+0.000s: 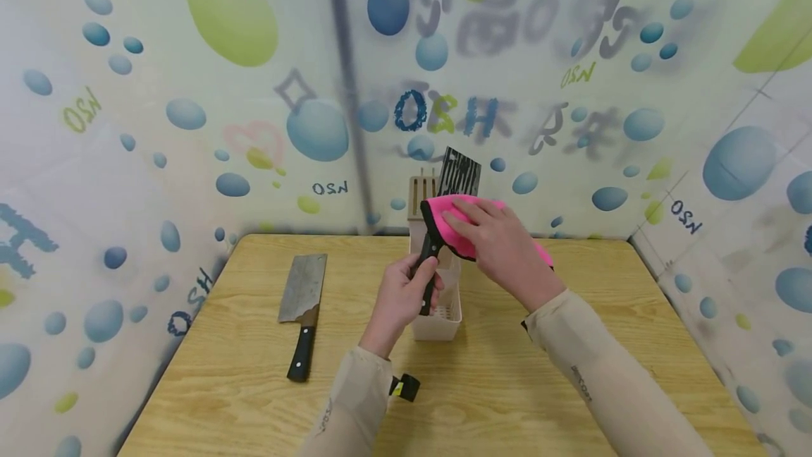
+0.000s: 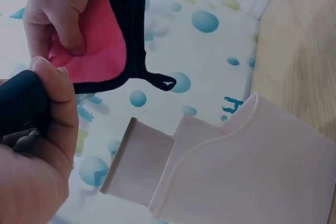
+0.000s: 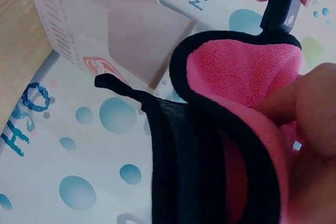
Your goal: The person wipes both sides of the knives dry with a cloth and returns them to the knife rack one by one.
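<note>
My left hand (image 1: 402, 291) grips the black riveted handle (image 1: 429, 275) of a cleaver, its broad dark-streaked blade (image 1: 459, 173) pointing up and away. Over the lower part of that blade lies a pink cloth (image 1: 453, 235) with black edging, held by my right hand (image 1: 501, 245). In the right wrist view, the cloth (image 3: 231, 69) folds around the base of the blade near the handle, and the fingers pinch it. Much of the blade is hidden under the cloth. The left wrist view shows the thumb and fingers wrapped around the handle (image 2: 21, 100).
A second cleaver (image 1: 303, 295) with a grey blade and black handle lies on the left of the wooden table (image 1: 209, 372). Behind the hands stands a pale knife holder (image 1: 438, 326) with a slotted top. A patterned wall (image 1: 254, 182) borders the table.
</note>
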`<state>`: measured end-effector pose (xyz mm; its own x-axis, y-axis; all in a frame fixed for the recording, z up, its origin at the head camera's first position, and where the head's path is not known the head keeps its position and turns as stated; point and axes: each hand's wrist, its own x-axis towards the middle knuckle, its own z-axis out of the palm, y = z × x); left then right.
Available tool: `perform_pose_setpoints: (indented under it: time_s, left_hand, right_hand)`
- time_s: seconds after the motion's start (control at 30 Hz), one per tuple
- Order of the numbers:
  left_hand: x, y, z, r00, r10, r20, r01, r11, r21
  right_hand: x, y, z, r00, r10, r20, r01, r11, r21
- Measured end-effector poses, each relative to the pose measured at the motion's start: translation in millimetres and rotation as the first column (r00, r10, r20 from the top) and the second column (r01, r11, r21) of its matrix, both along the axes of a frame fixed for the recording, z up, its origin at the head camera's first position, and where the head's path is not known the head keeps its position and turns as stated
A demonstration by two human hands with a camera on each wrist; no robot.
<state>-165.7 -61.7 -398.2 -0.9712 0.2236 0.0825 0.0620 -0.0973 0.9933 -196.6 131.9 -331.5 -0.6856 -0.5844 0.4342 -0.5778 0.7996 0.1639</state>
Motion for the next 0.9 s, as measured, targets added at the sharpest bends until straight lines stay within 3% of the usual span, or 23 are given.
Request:
perform_pose_setpoints:
  time_s: [0.6,0.73,0.9]
  left_hand:
    - [0.6,-5.2,-0.3,1.000,0.001,-0.002,-0.001,1.000,0.000]
    - [1.0,-5.3,2.6,1.000,0.001,0.001,-0.001,1.000,0.004]
    - [1.0,-5.1,4.6,1.000,-0.005,0.001,0.005,1.000,0.006]
  right_hand:
    - [-2.2,6,8.5,0.997,-0.053,0.061,0.047,0.995,0.088]
    - [1.8,2,7.3,0.999,-0.022,0.039,0.019,0.997,0.073]
    - [6.2,-1,7.2,0.999,0.011,-0.046,-0.006,0.995,0.101]
